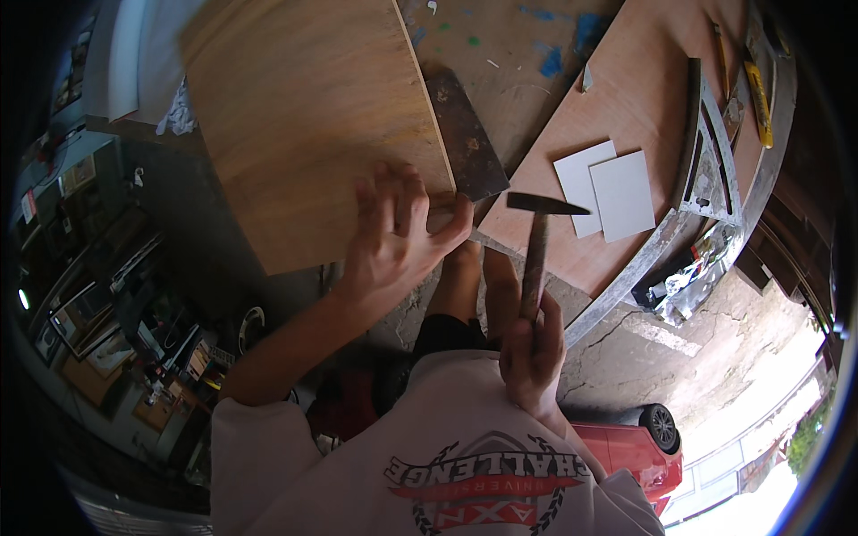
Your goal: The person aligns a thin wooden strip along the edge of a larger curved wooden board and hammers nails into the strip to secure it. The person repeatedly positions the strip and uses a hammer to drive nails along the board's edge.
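My right hand [534, 353] is wrapped round the wooden handle of a hammer [536, 259]. Its dark metal head points up, beside the near corner of a large plywood board [313, 125]. My left hand [393, 232] grips that board at its near right corner, fingers bent over the top face and thumb at the corner. What lies under the left palm is hidden. A dark, rusty metal plate [465, 138] sticks out from beneath the board's right edge, close to the hammer head.
On the right, a thin wooden sheet [617, 98] carries two white cards [626, 196], a metal angle tool [712, 161], a pencil [721, 58] and a yellow cutter [758, 103]. Crumpled foil [693, 277] sits at the curved table edge. Cluttered shelves [107, 322] stand left; a red car [626, 451] behind.
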The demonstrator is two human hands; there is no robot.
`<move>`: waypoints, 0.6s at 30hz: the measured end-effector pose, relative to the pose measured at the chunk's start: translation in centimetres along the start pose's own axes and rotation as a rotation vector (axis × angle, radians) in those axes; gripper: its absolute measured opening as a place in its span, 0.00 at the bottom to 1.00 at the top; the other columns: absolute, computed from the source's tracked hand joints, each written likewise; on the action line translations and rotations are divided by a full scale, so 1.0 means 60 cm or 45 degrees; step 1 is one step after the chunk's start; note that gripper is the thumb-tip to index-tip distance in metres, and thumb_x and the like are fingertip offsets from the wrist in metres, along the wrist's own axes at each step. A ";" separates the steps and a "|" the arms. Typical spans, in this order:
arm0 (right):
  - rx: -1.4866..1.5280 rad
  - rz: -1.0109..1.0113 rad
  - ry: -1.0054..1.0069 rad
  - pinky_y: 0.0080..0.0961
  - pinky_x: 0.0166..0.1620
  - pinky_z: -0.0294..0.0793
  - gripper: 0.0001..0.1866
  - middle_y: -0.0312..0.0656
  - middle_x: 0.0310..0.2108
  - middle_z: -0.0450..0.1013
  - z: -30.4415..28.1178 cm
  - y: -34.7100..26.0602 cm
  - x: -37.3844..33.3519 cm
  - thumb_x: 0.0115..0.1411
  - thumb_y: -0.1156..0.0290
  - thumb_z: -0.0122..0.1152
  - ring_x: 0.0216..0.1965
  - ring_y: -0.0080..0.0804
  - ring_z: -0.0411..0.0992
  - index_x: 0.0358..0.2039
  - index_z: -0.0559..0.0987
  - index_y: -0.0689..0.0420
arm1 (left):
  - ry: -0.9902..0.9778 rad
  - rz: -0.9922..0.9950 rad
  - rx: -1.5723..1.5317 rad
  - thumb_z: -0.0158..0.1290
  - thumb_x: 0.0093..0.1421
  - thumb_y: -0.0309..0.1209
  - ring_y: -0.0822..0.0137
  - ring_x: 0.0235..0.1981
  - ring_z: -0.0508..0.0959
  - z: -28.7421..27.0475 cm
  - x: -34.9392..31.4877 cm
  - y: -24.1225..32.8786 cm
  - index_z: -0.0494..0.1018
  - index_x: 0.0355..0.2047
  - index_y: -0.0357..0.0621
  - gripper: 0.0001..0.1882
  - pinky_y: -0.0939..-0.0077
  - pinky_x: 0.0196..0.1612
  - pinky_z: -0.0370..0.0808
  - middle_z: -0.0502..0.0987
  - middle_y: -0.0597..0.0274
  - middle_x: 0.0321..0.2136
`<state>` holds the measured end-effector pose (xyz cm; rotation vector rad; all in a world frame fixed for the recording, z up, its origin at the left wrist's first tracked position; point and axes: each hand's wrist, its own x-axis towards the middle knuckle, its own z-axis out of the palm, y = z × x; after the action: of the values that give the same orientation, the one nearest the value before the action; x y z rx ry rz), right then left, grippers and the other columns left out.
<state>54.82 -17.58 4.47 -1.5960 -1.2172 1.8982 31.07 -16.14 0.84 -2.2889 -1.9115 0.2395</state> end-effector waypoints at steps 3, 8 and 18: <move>0.317 0.014 -0.025 0.15 0.30 0.64 0.16 0.37 0.35 0.69 0.012 -0.007 0.027 0.73 0.71 0.54 0.28 0.15 0.65 0.57 0.69 0.62 | -0.073 0.013 -0.055 0.54 0.65 0.43 0.38 0.53 0.78 -0.003 -0.009 -0.008 0.67 0.62 0.62 0.25 0.41 0.56 0.78 0.70 0.39 0.54; 0.031 0.009 0.115 0.18 0.32 0.69 0.17 0.34 0.30 0.67 0.066 -0.011 0.095 0.64 0.74 0.69 0.28 0.17 0.66 0.50 0.74 0.62 | 0.010 -0.054 -0.402 0.60 0.61 0.33 0.39 0.58 0.76 -0.001 -0.024 -0.031 0.67 0.62 0.47 0.29 0.46 0.58 0.78 0.72 0.41 0.60; -0.106 -0.204 0.351 0.16 0.25 0.73 0.20 0.36 0.37 0.76 0.128 -0.019 0.145 0.55 0.75 0.78 0.29 0.19 0.75 0.47 0.82 0.64 | 0.164 0.229 -0.262 0.57 0.64 0.28 0.44 0.49 0.82 0.004 -0.007 -0.036 0.79 0.45 0.31 0.12 0.53 0.49 0.85 0.77 0.40 0.56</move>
<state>44.95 -13.32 0.00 -1.6811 -1.2748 1.4909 28.89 -16.15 1.08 -2.5418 -1.7420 -0.0885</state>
